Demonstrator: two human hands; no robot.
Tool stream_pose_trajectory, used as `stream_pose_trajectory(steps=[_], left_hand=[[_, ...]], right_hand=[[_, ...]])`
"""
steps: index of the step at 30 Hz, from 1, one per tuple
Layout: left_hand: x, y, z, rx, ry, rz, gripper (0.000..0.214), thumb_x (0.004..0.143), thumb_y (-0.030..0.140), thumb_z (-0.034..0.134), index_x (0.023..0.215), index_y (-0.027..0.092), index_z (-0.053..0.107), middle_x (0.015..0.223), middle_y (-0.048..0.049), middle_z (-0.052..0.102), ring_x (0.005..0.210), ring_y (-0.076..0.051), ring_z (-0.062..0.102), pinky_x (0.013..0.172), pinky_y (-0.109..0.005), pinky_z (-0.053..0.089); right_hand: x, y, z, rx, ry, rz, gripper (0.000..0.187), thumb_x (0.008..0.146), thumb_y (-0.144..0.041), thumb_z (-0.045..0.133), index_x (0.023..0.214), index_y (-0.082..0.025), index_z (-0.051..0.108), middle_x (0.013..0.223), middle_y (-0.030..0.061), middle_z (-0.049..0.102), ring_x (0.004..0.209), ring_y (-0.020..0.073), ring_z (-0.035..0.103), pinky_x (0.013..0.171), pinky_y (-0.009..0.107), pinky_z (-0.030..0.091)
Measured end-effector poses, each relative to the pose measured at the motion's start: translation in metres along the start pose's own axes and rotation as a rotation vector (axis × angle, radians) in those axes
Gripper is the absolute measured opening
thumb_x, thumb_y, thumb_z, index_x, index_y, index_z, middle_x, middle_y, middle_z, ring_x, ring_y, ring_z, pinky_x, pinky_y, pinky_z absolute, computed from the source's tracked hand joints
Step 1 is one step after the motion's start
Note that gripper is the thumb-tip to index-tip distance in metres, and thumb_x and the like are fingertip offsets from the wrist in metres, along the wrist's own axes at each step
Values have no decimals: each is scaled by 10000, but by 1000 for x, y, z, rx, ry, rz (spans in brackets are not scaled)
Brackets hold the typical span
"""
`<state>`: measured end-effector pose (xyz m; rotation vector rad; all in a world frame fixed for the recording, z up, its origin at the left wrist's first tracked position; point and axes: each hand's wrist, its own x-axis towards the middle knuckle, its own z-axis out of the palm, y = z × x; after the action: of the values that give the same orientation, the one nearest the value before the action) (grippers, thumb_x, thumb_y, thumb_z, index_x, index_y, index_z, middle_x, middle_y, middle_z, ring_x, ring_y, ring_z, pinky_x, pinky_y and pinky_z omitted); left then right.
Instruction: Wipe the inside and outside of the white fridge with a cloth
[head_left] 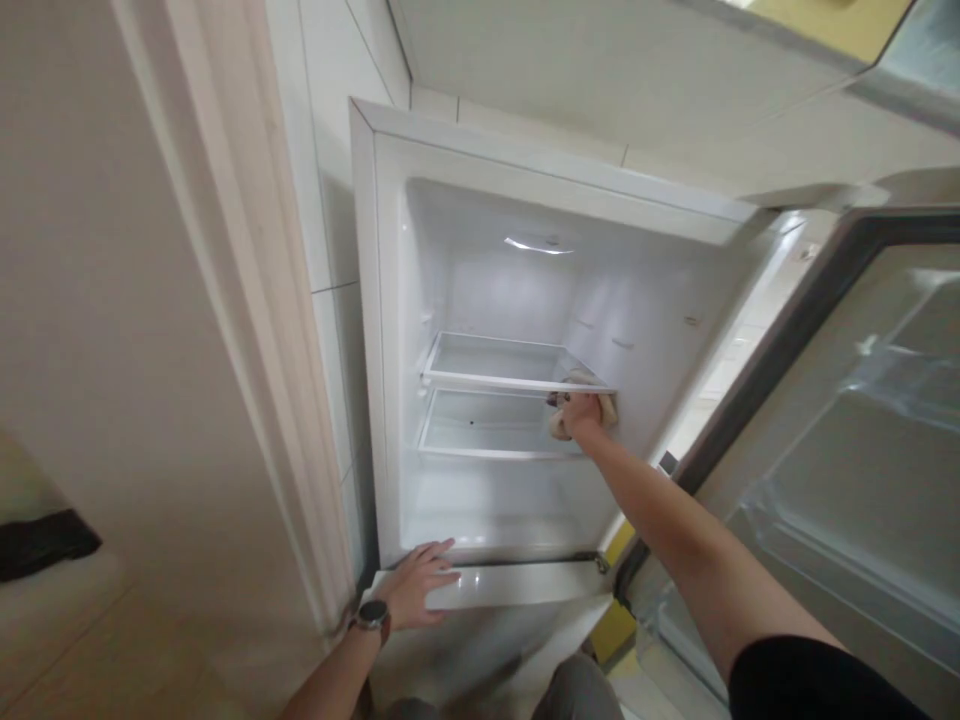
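My right hand reaches deep into the open fridge, its fingers closed on a beige cloth. The cloth is bunched against the right inner wall, between the upper glass shelf and the lower glass shelf. Part of it shows through the upper shelf. My left hand, with a watch on the wrist, rests with fingers spread on the top front edge of the lower door.
The fridge door with clear bin shelves stands swung open at the right. A wooden door frame and white tiled wall rise close on the left. My knees are near the lower door. A small dark spot lies on the lower shelf.
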<state>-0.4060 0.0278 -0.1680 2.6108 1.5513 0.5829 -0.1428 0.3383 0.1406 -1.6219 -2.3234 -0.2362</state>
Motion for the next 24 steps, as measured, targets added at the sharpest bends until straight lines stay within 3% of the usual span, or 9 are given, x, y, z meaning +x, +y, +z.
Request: stream_pose_trajectory(steps=[3, 6, 8, 13, 15, 18, 21, 24], left_hand=[[0, 1, 1, 20, 47, 19, 589, 812, 509, 775, 1359, 296, 717, 1255, -87, 728, 1500, -331, 438, 1248, -510, 306], [0, 1, 3, 34, 61, 22, 588, 819, 513, 776, 1359, 287, 720, 1275, -97, 724, 1499, -335, 440, 1250, -520, 315], [0, 2, 2, 33, 50, 22, 594, 813, 492, 787, 1369, 297, 713, 1321, -92, 710, 1506, -339, 432, 1255, -532, 312], [1, 18, -7, -12, -6, -93, 612, 800, 397, 814, 1393, 310, 691, 1502, -60, 612, 1556, -339, 354, 1291, -559, 253], [4, 37, -10, -65, 36, -192, 505, 805, 343, 798, 1303, 282, 744, 1513, -72, 602, 1547, -345, 368, 1300, -582, 218], [13, 84, -20, -306, 269, -424, 305, 884, 325, 688, 1144, 206, 792, 1365, -121, 696, 1385, -316, 560, 1261, -554, 317], [19, 142, -44, -773, 505, -627, 431, 951, 470, 587, 1177, 146, 759, 1247, -146, 746, 1204, -282, 675, 1126, -475, 490], [16, 197, -84, -1039, 643, -716, 442, 925, 538, 633, 1031, 129, 765, 1038, -126, 789, 1028, -257, 729, 1022, -418, 551]], right_hand=[[-44, -2, -17, 61, 0, 29, 331, 927, -186, 537, 1193, -110, 719, 1411, 188, 615, 1472, 318, 353, 1244, 514, 202], [-85, -4, -33, 181, 20, 92, 337, 866, -178, 558, 1126, -77, 749, 1400, 266, 609, 1481, 407, 321, 1220, 586, 203], [-113, -3, -43, 309, 29, 132, 348, 852, -201, 542, 1104, -100, 760, 1355, 259, 646, 1435, 425, 402, 1192, 598, 264], [-201, 16, -62, 780, -14, 192, 483, 928, -341, 372, 1246, -198, 706, 1197, 133, 761, 1092, 277, 713, 959, 404, 557], [-248, 27, -66, 1194, -172, 317, 448, 897, -402, 458, 1202, -198, 716, 1079, 119, 791, 985, 272, 751, 916, 413, 594], [-320, 40, -67, 1833, -600, 542, 358, 819, -429, 652, 1053, -176, 752, 951, 124, 802, 1008, 297, 768, 994, 456, 590], [-377, 47, -67, 2042, -880, 662, 336, 848, -425, 685, 1019, -146, 762, 967, 137, 806, 1091, 302, 760, 1071, 473, 561], [-410, 50, -63, 2075, -941, 799, 324, 874, -426, 692, 1015, -143, 761, 991, 128, 810, 1127, 290, 753, 1106, 466, 543]])
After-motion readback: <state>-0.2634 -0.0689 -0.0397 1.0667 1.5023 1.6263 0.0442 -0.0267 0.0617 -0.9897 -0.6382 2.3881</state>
